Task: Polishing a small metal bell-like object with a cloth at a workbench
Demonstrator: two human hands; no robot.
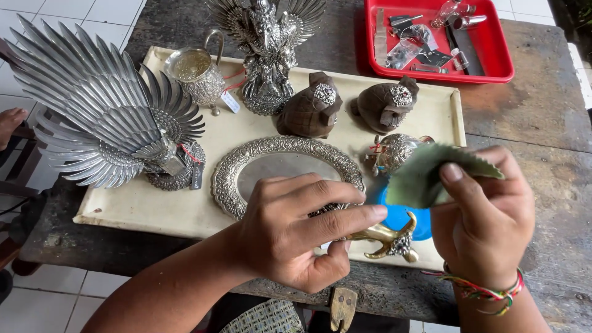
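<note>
Two hands work over the cream tray (154, 213). My left hand (296, 231) has its fingers curled together around a small silver piece (330, 210), mostly hidden, at six o'clock of the oval silver plate (277, 169). My right hand (487, 222) pinches a green cloth (419, 176), at three o'clock.

I see two bare forearms with no sleeves on them. The left hand (290, 231) wears no ring, watch or band that I can make out, and its nails are short and plain. The right hand (487, 228) has a bracelet (484, 290) at the wrist, made of several thin cords twisted together in red, green, yellow and white, sitting loosely around the wrist. The right thumbnail is short and unpainted. I can see no gloves or rings on the fingers.
</note>
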